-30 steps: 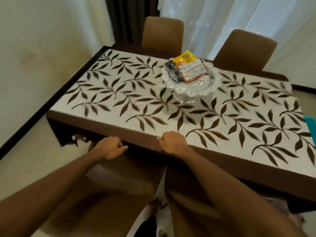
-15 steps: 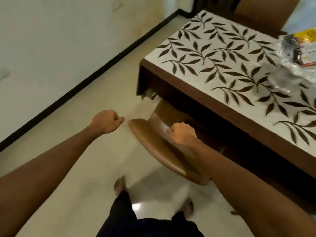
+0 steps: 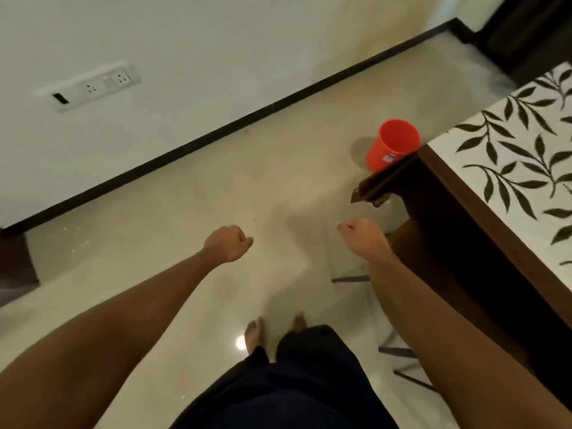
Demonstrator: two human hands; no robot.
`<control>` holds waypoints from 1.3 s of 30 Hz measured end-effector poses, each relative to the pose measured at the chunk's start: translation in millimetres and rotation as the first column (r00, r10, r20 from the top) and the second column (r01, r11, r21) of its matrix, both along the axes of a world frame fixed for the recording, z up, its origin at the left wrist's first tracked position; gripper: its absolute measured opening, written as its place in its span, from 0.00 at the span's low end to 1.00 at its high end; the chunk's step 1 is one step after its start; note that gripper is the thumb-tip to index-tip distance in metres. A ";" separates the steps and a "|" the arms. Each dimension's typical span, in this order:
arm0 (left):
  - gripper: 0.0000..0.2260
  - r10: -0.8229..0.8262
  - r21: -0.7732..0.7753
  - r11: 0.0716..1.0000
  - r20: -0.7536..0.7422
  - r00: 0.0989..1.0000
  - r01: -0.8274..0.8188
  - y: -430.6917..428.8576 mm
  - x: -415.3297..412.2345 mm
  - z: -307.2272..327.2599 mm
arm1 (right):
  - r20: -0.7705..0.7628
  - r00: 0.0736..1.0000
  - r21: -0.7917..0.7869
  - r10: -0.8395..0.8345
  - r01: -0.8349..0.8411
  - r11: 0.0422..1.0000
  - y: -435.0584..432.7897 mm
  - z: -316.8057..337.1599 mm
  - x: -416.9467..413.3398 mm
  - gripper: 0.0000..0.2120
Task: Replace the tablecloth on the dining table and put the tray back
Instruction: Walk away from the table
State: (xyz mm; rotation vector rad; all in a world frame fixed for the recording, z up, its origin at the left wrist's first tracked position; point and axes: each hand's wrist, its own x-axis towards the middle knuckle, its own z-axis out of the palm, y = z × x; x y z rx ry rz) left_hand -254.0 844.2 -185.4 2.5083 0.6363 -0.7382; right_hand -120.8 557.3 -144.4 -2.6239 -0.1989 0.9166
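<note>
A pale, glossy tiled floor (image 3: 192,193) fills most of the head view, bounded by a white wall with a dark skirting and a socket plate (image 3: 89,86). The dining table shows only as a corner at the right edge: its tabletop carries the leaf-patterned tablecloth (image 3: 510,156), whose dark brown border hangs over the near side. The cloth's long edge runs from that corner down and to the right, out of view. The tray is not in view.

Both hands hang over bare floor, holding nothing. The left hand (image 3: 227,243) is curled into a loose fist; the right hand (image 3: 365,239) has its fingers bent loosely in, its grip likewise empty. The tablecloth lies to the right of both, so the right hand is the nearer one, near the draped corner but not touching it.

An orange plastic cup (image 3: 393,144) stands on the floor just beyond the table corner. A brown chair (image 3: 411,243) sits tucked beside the right forearm, between the person and the table's long side, and would likely hinder a straight reach there.
</note>
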 end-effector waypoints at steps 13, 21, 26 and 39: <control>0.22 -0.136 -0.075 0.989 -0.077 0.988 0.131 1.4 229.7 -18.9 | -0.163 0.984 -0.015 -0.067 0.065 0.998 54.0 -59.5 163.6 0.21; 0.23 -0.333 -0.117 0.940 -0.116 0.936 0.320 -25.0 391.5 -21.4 | -0.214 0.951 0.005 -0.222 0.229 0.974 33.2 -60.6 284.0 0.22; 0.22 -0.459 -0.127 0.887 -0.134 0.878 0.444 -48.2 501.8 -37.3 | -0.230 0.909 0.009 -0.346 0.358 0.934 5.7 -88.4 357.5 0.22; 0.23 -0.640 -0.195 0.767 -0.293 0.710 0.611 -129.7 781.5 -93.9 | -0.397 0.508 0.005 -0.765 0.834 0.551 -48.8 -155.7 545.6 0.19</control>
